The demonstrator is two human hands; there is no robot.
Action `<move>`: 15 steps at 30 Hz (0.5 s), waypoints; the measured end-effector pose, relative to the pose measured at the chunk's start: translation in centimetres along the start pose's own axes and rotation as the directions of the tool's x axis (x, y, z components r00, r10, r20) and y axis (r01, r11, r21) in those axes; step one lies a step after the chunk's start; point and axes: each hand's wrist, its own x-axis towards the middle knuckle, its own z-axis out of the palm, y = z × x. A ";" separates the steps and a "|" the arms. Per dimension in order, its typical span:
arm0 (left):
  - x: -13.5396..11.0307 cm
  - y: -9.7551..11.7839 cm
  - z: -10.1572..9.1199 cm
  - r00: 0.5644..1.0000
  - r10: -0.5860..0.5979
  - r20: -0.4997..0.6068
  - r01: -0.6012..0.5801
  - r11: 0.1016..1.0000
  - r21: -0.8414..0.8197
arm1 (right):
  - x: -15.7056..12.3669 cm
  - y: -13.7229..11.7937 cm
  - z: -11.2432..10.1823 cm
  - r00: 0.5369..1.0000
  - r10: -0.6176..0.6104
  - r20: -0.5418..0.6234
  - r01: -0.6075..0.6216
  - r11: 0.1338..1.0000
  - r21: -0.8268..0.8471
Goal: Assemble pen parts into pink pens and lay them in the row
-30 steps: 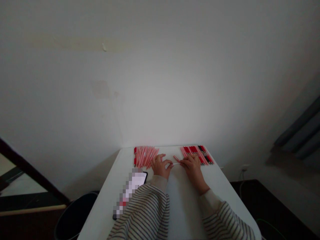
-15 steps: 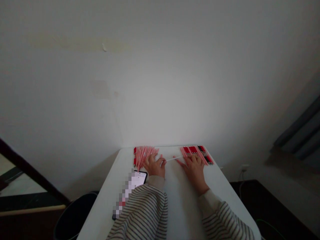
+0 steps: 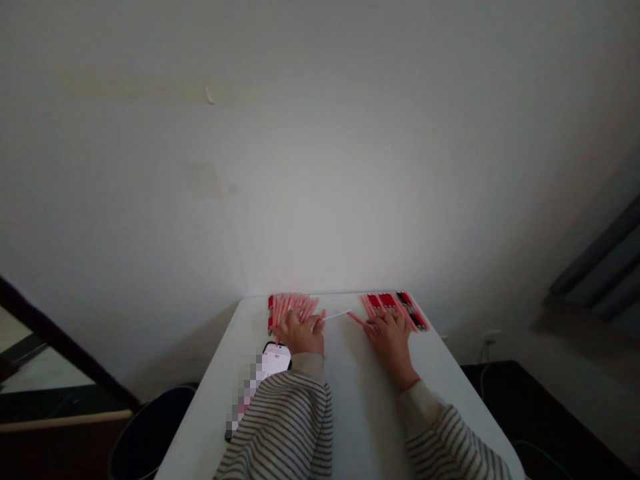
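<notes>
My left hand [image 3: 304,335] is closed, its thumb and forefinger pinching a thin white rod [image 3: 338,315] that looks like a pen refill and points right. A short pink piece [image 3: 323,313] shows just beyond those fingertips; whether it is held I cannot tell. Closed around a slim pink pen barrel [image 3: 356,319], my right hand [image 3: 393,345] rests near the table's right side. The rod's tip and the barrel's end lie close together. Pink pens [image 3: 295,302] fan out behind my left hand. Beyond my right hand lie red, pink and black pen parts [image 3: 387,300] in rows.
A phone [image 3: 275,357] with a lit screen lies on the white table [image 3: 355,413], partly under my left sleeve. The wall [image 3: 320,167] stands right behind the table. A dark bin [image 3: 150,433] is on the floor at the left.
My left hand has moved slightly left with the white rod. The rod's right end has drawn away from my right hand, which has barely moved.
</notes>
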 end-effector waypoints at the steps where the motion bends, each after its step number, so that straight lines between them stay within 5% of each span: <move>1: 0.0 -0.1 0.0 1.000 -0.009 -0.005 0.009 1.000 -0.003 | 0.0 0.2 0.1 1.000 0.018 -0.014 -0.018 1.000 0.007; 15: 0.4 -0.5 0.0 0.999 -0.031 0.004 0.032 0.999 -0.028 | 0.3 1.7 0.0 0.992 0.118 -0.037 -0.116 0.993 0.033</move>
